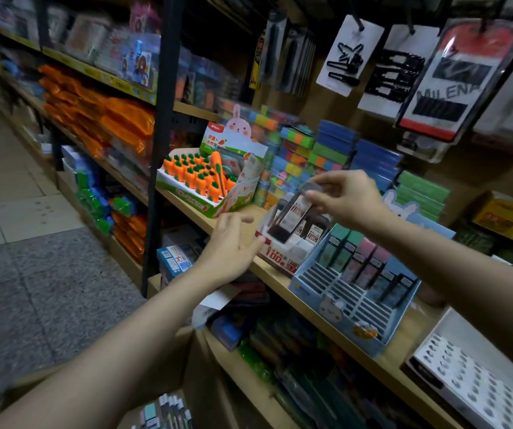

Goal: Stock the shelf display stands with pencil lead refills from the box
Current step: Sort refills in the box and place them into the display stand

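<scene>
My right hand pinches a refill, long axis tilted, top up-right, bottom in the white stand | left hand spread, touching the stand | shelf

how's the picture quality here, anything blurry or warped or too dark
Head view: dim store light; left hand and the far shelves at left are motion-blurred; right hand and its lead refill case are slightly soft; wide-angle lens bends the shelf edge; glare on the hanging hairclip packs.
</scene>
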